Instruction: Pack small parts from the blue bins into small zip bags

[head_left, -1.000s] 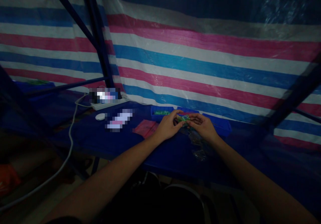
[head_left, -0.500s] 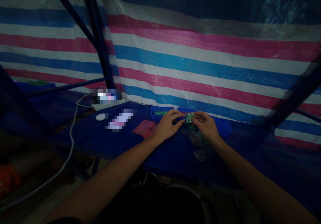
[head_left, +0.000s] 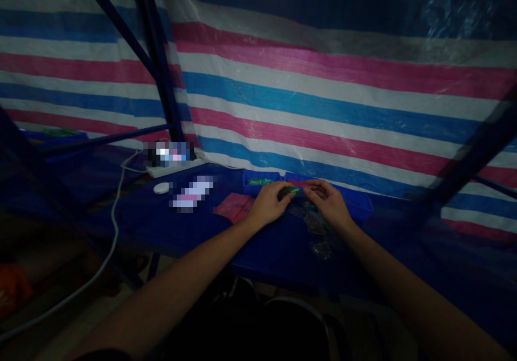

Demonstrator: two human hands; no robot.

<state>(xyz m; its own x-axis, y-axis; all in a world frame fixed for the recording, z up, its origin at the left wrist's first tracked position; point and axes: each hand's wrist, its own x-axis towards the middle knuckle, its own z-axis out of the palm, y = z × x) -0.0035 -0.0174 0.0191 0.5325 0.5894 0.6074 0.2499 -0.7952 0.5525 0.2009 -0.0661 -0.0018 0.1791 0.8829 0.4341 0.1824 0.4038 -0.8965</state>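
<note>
A small green packet is pinched between the thumb and fingers of my left hand, above the blue table. Just to its right, my right hand has its fingers curled and closed; what they hold, if anything, is too dark to make out. Beneath and between the hands lie several small clear plastic packets, one more clear packet lying nearer the table's front edge. By my left wrist rests a flat pink-red bag.
Behind the hands stand a blue tray with green packets and another blue tray at right. Leftward are a blurred-out phone-like object, a white round object, a power strip, and a white cable. Blue frame posts flank the table.
The green packet has tilted and shifted left, deeper into my left hand. My right hand's fingers have drawn slightly away from it. The other things stay put.
</note>
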